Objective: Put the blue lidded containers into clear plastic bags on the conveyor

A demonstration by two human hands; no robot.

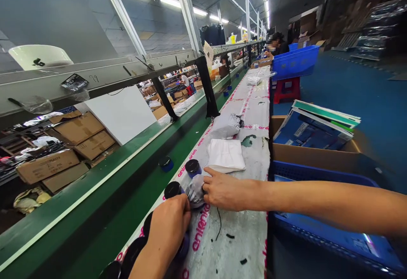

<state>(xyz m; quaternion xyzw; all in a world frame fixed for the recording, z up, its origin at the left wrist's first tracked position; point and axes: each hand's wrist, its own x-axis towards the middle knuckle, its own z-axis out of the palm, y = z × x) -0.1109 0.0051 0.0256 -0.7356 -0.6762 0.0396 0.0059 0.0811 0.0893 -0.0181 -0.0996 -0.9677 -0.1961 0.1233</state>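
— Left hand [170, 224] is closest, low down. What is it doing?
— Its fingers are curled in tight. They grip one end of a crinkly clear bag [194, 192].
— And the right hand [222, 190]?
— It comes in from the side and pinches the other end. Its fingers are close together.
— Which way does the bag lie?
— Sideways, from one hand to the other, on the white table cover [235, 236]. What is inside is too blurry to tell.
— What is around it?
— One black-lidded jar [172, 189] touches the bag. A second jar [193, 167] sits just behind. A row of jars [133, 251] is by the left wrist. A folded white cloth [225, 155] lies near.
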